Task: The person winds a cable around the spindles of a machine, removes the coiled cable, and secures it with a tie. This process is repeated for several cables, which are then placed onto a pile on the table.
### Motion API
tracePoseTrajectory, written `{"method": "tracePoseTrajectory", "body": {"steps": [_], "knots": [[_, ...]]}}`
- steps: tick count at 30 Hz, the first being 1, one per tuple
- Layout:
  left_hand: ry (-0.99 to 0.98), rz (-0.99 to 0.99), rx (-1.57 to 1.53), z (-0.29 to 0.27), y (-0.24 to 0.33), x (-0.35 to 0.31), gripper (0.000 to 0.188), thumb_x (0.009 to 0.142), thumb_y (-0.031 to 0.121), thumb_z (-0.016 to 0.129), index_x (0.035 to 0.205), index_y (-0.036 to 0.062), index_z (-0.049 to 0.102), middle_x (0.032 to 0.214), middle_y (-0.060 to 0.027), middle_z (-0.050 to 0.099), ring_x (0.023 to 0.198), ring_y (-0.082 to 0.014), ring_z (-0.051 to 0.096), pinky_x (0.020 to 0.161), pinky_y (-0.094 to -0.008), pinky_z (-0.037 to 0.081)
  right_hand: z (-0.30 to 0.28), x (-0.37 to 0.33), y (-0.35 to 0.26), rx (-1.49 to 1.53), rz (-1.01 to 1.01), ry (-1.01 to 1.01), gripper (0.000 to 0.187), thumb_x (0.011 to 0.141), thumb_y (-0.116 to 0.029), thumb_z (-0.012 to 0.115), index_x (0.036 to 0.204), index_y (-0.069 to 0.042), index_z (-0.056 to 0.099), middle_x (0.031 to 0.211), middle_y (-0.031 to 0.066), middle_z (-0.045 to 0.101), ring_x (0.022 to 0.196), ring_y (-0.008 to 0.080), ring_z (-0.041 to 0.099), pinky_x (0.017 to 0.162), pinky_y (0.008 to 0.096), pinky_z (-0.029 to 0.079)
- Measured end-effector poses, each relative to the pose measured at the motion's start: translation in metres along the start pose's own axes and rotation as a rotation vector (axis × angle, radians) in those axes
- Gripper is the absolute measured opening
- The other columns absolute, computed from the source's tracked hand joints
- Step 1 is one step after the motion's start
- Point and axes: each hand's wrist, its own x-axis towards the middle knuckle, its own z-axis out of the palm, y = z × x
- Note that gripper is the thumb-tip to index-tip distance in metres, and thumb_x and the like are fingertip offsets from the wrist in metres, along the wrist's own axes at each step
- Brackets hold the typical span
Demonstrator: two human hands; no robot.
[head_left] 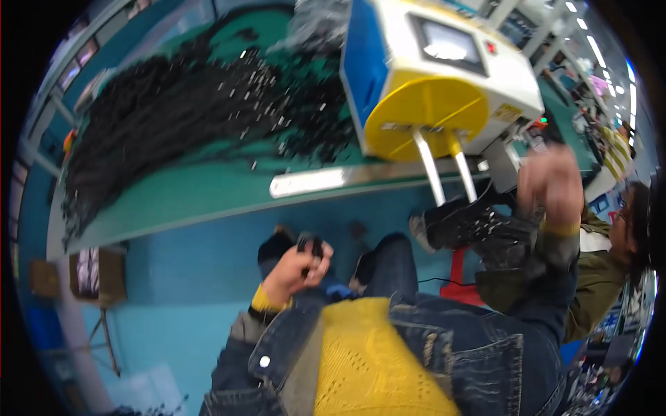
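Fingers (316,258) of the left hand (297,269) are curled and pressed around a small black bundle (309,245), probably a coiled cable; it sits in the fist below the front edge of the desk (208,197), over the person's lap. On the far left part of the desk lies a big heap of black cables (173,118) with small metal ends, loose and tangled. I judge such a cable to be light, soft and springy, so it wants to uncoil; it is better to hold it across the middle of the coil, as the fist does, not by one end. At the right end of the desk stands a white and blue machine (444,62) with a yellow disc (423,125) and two white pegs. The right hand (551,184) is raised beside this machine and much blurred; I cannot tell if its fingers are spread or closed. Another person sits at the far right.
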Motion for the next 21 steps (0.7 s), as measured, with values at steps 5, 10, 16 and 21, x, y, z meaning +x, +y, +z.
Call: {"method": "tracePoseTrajectory", "body": {"steps": [5, 10, 16, 21], "knots": [[0.067, -0.023, 0.013, 0.001, -0.002, -0.002, 0.022, 0.076, 0.001, 0.046, 0.098, 0.0015, 0.048, 0.072, -0.0075, 0.049, 0.051, -0.0090, 0.038, 0.041, -0.0206, 0.030, 0.133, 0.026, 0.063, 0.027, 0.262, -0.524, 0.019, 0.080, -0.014, 0.057, 0.088, 0.002, 0.064, 0.085, 0.0149, 0.064, 0.078, 0.0271, 0.062, 0.070, 0.0327, 0.049], [0.122, 0.005, 0.038, 0.008, -0.006, -0.020, 0.018, 0.079, 0.004, 0.046, 0.097, 0.0026, 0.048, 0.073, -0.0065, 0.049, 0.051, -0.0081, 0.038, 0.042, -0.0202, 0.030, 0.197, 0.082, 0.176, -0.475, 0.197, 0.197, 0.014, 0.076, -0.014, 0.060, 0.084, -0.004, 0.064, 0.076, 0.0120, 0.060, 0.072, 0.0260, 0.059, 0.064, 0.0335, 0.047], [0.193, 0.078, 0.074, 0.011, -0.006, -0.042, 0.018, 0.080, 0.005, 0.047, 0.097, 0.0038, 0.049, 0.073, -0.0064, 0.049, 0.051, -0.0078, 0.037, 0.042, -0.0203, 0.030, 0.203, 0.159, 0.235, -0.850, 0.211, 0.453, 0.007, 0.073, -0.014, 0.061, 0.077, -0.009, 0.066, 0.074, 0.0120, 0.057, 0.072, 0.0315, 0.056, 0.062, 0.0372, 0.045], [0.246, 0.243, 0.095, 0.013, 0.001, -0.043, 0.015, 0.081, 0.006, 0.047, 0.096, 0.0035, 0.049, 0.072, -0.0049, 0.050, 0.052, -0.0072, 0.039, 0.042, -0.0206, 0.031, 0.199, 0.175, 0.228, -0.897, 0.052, 0.483, 0.008, 0.076, -0.016, 0.061, 0.077, -0.008, 0.064, 0.069, 0.0063, 0.056, 0.061, 0.0225, 0.055, 0.053, 0.0313, 0.042]]}}
